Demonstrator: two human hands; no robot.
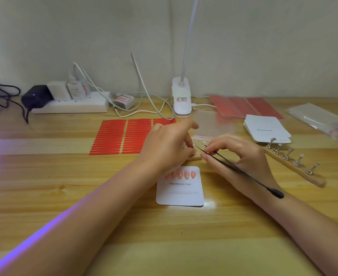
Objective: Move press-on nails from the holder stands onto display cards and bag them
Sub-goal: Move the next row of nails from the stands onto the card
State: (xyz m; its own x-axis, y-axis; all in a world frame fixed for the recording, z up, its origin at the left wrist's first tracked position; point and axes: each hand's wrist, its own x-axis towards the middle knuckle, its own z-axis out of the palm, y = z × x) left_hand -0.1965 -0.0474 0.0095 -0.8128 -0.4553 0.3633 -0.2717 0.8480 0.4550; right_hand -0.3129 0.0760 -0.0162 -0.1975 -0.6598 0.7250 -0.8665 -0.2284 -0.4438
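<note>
Display card (180, 191) lies nearest; right hand (241, 156) pinches tweezers (233, 166); left hand's (164, 146) grip unclear.

Right hand (237, 154) pinches black tweezers (231, 166) beside left hand (168, 144), above the display card (181, 188).

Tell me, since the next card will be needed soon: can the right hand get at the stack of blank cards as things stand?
Probably yes, once freed: the right hand grips the tweezers, and the stack of blank cards lies uncovered just beyond it, only the holder stands close by.

white display card (180, 193) flat on table, five pink nails (180, 174) on top
</note>
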